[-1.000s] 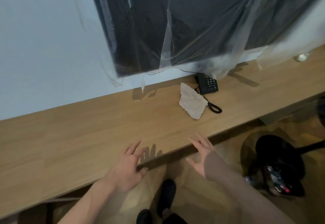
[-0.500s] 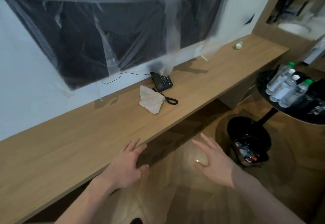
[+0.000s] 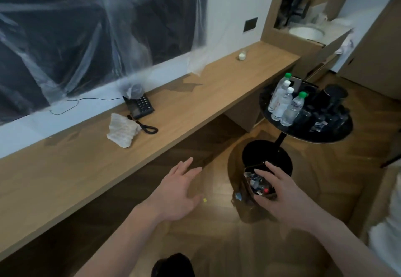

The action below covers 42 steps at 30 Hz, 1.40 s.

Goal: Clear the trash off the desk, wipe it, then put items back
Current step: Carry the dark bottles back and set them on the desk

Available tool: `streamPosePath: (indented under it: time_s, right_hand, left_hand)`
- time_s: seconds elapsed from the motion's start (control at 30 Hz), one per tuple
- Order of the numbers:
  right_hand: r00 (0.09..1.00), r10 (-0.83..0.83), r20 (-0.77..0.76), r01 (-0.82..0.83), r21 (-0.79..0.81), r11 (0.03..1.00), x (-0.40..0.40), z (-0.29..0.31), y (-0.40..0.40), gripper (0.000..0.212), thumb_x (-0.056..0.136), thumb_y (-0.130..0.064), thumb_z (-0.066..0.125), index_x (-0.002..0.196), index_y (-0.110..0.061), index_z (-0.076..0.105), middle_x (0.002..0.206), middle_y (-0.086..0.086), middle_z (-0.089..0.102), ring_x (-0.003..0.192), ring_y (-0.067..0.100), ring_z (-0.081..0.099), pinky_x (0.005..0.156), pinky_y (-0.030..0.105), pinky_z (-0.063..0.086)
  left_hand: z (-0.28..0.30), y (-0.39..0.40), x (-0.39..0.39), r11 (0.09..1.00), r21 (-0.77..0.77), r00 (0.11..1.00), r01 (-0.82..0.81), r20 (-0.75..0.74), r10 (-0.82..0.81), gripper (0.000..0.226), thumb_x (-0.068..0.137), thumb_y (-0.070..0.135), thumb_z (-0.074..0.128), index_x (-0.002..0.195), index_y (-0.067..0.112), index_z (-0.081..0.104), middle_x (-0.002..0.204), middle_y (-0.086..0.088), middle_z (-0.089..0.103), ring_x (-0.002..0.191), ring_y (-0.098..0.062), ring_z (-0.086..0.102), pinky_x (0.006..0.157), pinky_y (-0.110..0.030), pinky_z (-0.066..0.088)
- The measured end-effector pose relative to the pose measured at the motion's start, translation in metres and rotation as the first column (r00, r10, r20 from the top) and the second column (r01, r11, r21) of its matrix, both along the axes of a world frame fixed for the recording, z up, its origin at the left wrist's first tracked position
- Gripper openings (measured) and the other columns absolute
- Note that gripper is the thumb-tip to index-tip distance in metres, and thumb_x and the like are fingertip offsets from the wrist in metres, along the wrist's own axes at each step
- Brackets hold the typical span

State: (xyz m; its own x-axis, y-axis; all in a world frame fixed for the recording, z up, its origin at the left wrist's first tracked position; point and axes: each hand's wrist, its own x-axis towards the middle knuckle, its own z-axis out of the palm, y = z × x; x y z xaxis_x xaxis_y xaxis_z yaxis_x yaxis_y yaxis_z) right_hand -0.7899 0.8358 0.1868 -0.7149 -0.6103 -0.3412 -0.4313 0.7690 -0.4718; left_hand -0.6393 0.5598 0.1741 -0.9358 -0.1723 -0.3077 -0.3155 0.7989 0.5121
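Both hands out front, holding nothing: left hand fingers spread above floor just off desk edge; right hand fingers spread over trash bin. Long wooden desk along wall. Round black side table beside bin, water bottles on top. Black phone mid-desk. Crumpled cloth just beside phone, touching coiled cord. Small glass jar far down desk.
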Motion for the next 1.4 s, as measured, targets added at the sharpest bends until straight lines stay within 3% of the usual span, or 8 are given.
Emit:
streamPosePath:
  time_s: [0.23,0.57,0.73,0.93,1.23,1.4]
  right_hand:
    - [0.998,-0.051,-0.032,0.05,-0.033,0.998,-0.089,-0.006,0.035,0.072,0.094,-0.057,0.066,0.156,-0.049,0.03,0.17,-0.019,0.005,0.158,0.017,0.017,0.125,0.045,0.03]
    - [0.998,-0.042,-0.038,0.043,0.02,0.999,-0.231,0.005,0.046,0.073,0.095,-0.058,0.063,0.158,-0.047,0.027,0.167,-0.026,0.001,0.158,0.009,0.01,0.125,0.034,0.025]
    - [0.994,-0.105,-0.037,0.107,0.055,0.993,-0.291,0.016,0.063,0.073,0.094,-0.058,0.063,0.157,-0.048,0.028,0.168,-0.026,0.003,0.156,0.009,0.018,0.122,0.034,0.03]
    - [0.999,-0.04,-0.029,0.041,0.043,0.998,-0.362,0.011,0.102,0.074,0.091,-0.065,0.062,0.156,-0.051,0.03,0.167,-0.03,0.006,0.155,0.005,0.018,0.124,0.032,0.026]
    - [0.993,0.121,0.018,-0.121,0.021,0.992,-0.479,-0.027,0.17,0.07,0.093,-0.064,0.062,0.155,-0.051,0.032,0.165,-0.031,0.011,0.154,0.003,0.018,0.124,0.034,0.028]
    - [0.98,0.195,0.044,-0.197,0.045,0.979,-0.543,-0.042,0.222,0.066,0.093,-0.063,0.062,0.152,-0.049,0.038,0.162,-0.03,0.019,0.151,0.003,0.027,0.121,0.031,0.033]
  left_hand:
    - [0.008,0.02,-0.084,0.997,-0.073,0.998,0.017,0.063,-0.013,0.078,0.098,0.058,0.058,0.163,0.04,0.019,0.171,0.017,-0.005,0.16,-0.014,-0.005,0.131,-0.042,0.01]
    - [-0.003,0.039,-0.261,0.996,-0.04,0.995,0.077,0.059,-0.075,0.074,0.1,0.055,0.057,0.162,0.042,0.021,0.172,0.018,-0.002,0.16,-0.014,-0.002,0.127,-0.044,0.013]
    - [0.001,0.053,-0.343,0.98,-0.048,0.98,0.193,0.061,-0.19,0.074,0.1,0.052,0.057,0.163,0.04,0.02,0.173,0.014,-0.003,0.16,-0.014,-0.003,0.13,-0.042,0.01]
    - [-0.006,0.099,-0.412,0.974,0.01,0.972,0.227,0.054,-0.228,0.075,0.099,0.054,0.058,0.163,0.042,0.02,0.172,0.017,-0.003,0.159,-0.011,-0.006,0.128,-0.037,0.011]
    - [-0.035,0.199,-0.49,0.998,0.058,0.998,0.034,0.052,-0.037,0.075,0.1,0.052,0.058,0.164,0.036,0.023,0.172,0.016,0.001,0.158,-0.008,0.003,0.127,-0.03,0.018]
    - [-0.037,0.272,-0.523,0.987,0.126,0.993,-0.104,0.064,0.096,0.073,0.099,0.053,0.058,0.162,0.038,0.024,0.171,0.023,0.001,0.157,-0.009,0.013,0.125,-0.036,0.029]
